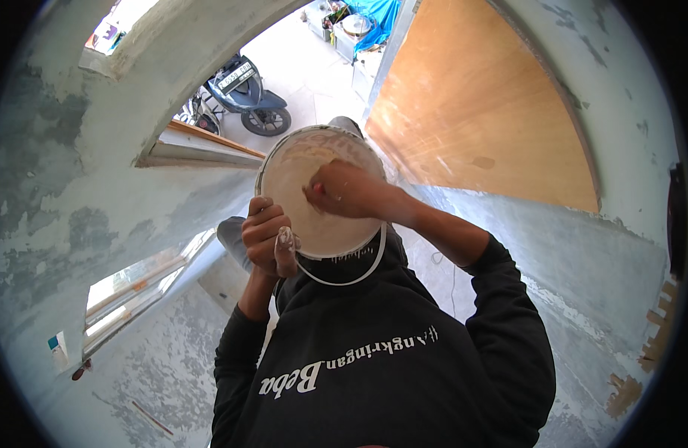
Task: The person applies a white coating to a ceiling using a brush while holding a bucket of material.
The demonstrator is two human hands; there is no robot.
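A round, pale plastic bucket (299, 153) is held in front of my dark-clothed body, its white wire handle hanging down toward me. My left hand (271, 237) grips the bucket's left rim, fingers closed round it and white residue on the thumb. My right hand (342, 193) is down inside the bucket, closed on a small red-handled tool (318, 189); whatever lies beyond the handle is hidden by the hand or too small to tell. Creamy pale material coats the bucket's inside.
A motor scooter (250, 97) stands beyond the opening ahead, with a blue tarp (381, 22) over clutter. A plywood door (493, 104) is at the right. Patchy grey plastered walls (67, 179) surround me, with a window (127, 291) at lower left and a thin cable (450, 280) on the floor.
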